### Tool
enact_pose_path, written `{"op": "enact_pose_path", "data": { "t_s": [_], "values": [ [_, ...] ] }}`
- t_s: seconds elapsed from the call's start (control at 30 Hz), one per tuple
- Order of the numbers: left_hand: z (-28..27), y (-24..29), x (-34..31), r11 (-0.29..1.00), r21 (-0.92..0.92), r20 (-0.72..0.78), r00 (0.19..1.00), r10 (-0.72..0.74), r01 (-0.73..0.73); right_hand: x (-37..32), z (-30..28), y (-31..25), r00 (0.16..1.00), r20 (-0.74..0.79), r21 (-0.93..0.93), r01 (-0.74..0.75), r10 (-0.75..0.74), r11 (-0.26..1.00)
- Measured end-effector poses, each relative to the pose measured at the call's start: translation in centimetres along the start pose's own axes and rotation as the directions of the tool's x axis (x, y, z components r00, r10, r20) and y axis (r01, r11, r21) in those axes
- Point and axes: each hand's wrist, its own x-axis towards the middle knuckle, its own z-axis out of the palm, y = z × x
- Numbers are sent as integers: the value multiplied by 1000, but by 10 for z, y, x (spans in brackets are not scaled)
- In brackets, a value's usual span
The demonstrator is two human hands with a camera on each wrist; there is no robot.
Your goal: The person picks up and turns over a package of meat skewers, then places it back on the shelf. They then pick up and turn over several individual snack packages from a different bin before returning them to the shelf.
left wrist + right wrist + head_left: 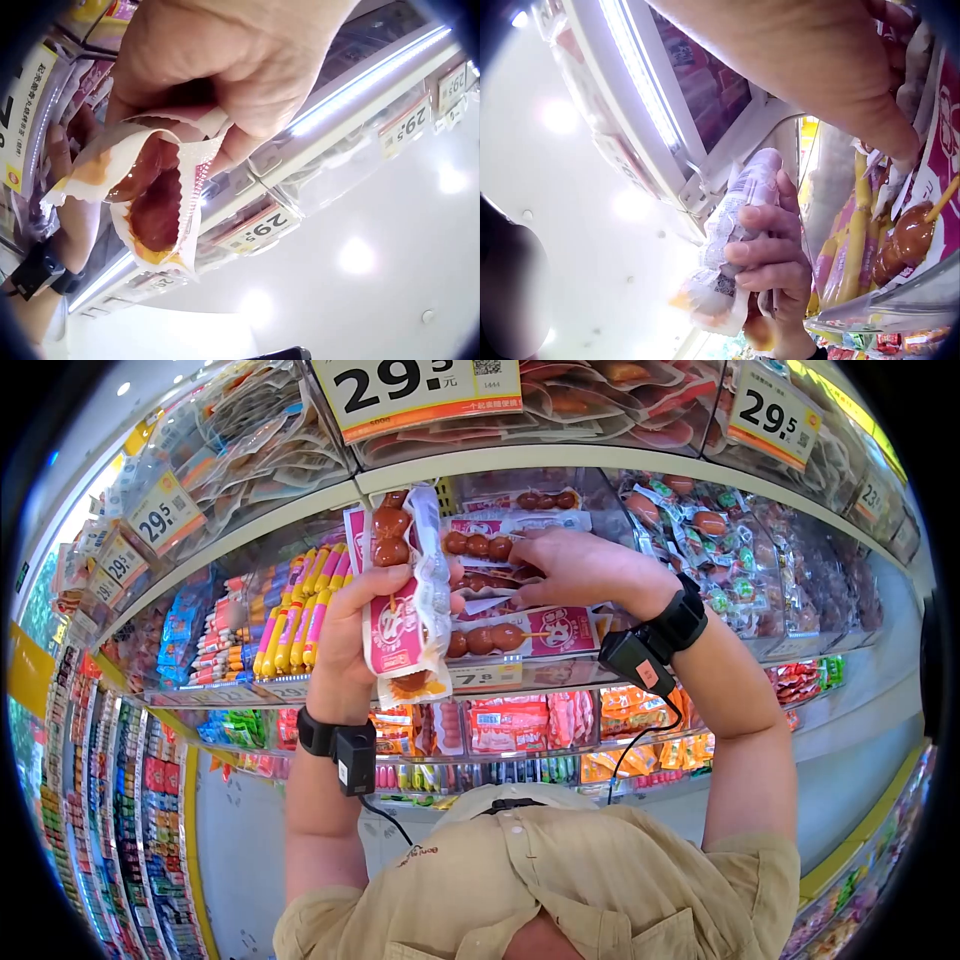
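Note:
In the head view, my left hand grips a few pink and white packs of brown balls on sticks, held upright before the shelf; the left wrist view shows their crimped ends from below. My right hand reaches into the shelf bin, its fingers among similar packs. In the right wrist view that hand hangs over the packs, and part of its fingertips is hidden, so whether it pinches one is unclear. My left hand shows there with its fingers curled round the packs.
Yellow and pink sticks fill the bin on the left, and small wrapped snacks the bin on the right. A clear shelf front edge runs below my right hand. Above hangs a price sign; lower shelves hold red and orange packs.

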Motion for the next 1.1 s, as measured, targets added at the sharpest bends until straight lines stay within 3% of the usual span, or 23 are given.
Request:
{"op": "enact_pose_path", "data": {
  "t_s": [0.1, 0.3, 0.5, 0.6, 0.7, 0.8, 0.83, 1.03, 1.1],
  "values": [
    [-7, 5, -5, 999, -6, 7, 999, 45, -45, 0, 1, 5, 998, -8, -30, 68, -68, 997],
    [-21, 3, -13, 994, 12, 3, 994, 109, -109, 1, 1, 7, 998, 52, -72, 22, -18, 997],
    [-25, 2, -12, 963, -116, -7, 969, 245, -245, -5, -6, -3, 998, 58, 45, 26, -29, 999],
    [-26, 2, -12, 952, -121, -118, 957, 266, -280, -2, -4, 1, 993, -105, 126, 61, -48, 990],
    [-29, 4, -12, 951, -107, -127, 953, 277, -291, -3, -13, 1, 940, -340, 186, 24, 41, 982],
    [-31, 5, -12, 948, -75, -138, 945, 298, -310, -4, -12, 5, 905, -424, 141, 24, 38, 990],
    [-30, 5, -13, 947, -63, -145, 942, 304, -315, -5, -16, 3, 935, -346, 183, -20, 83, 983],
    [-24, 2, -12, 935, -10, -163, 924, 347, -353, -5, -15, -10, 960, -275, 423, 76, 48, 903],
    [-19, 1, -12, 937, -5, -167, 924, 344, -350, 4, -2, -1, 904, -370, 239, 314, -213, 919]
  ]
}}
